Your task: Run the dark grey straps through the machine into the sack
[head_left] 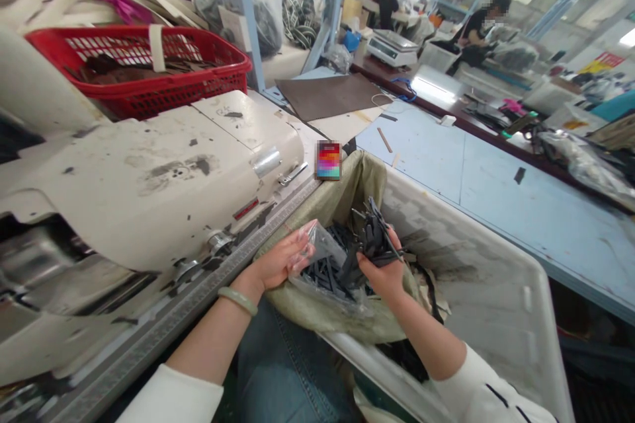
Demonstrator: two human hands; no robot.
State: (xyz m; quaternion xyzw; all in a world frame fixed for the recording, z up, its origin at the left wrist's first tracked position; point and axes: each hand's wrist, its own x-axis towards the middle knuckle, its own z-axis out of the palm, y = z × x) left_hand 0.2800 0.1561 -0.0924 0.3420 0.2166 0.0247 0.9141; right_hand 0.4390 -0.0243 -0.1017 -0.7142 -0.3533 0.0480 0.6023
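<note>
My right hand (384,271) is closed around a bunch of dark grey strips (374,234), some sticking up past the fingers. My left hand (290,254), with a pale bangle on its wrist, grips the edge of a clear plastic bag (325,244). More dark strips (330,277) lie inside and under that bag. Around them is an olive woven sack (347,327), its mouth spread wide. The sack sits in a large grey-white plastic bin (496,277), where scraps show beside it.
A cream sewing machine (208,165) stands close on my left, with a ruler strip (188,304) along the table edge. Behind it is a red basket (173,89) of brown pieces. A pale blue table (426,152) borders the bin; a person (476,36) sits farther off.
</note>
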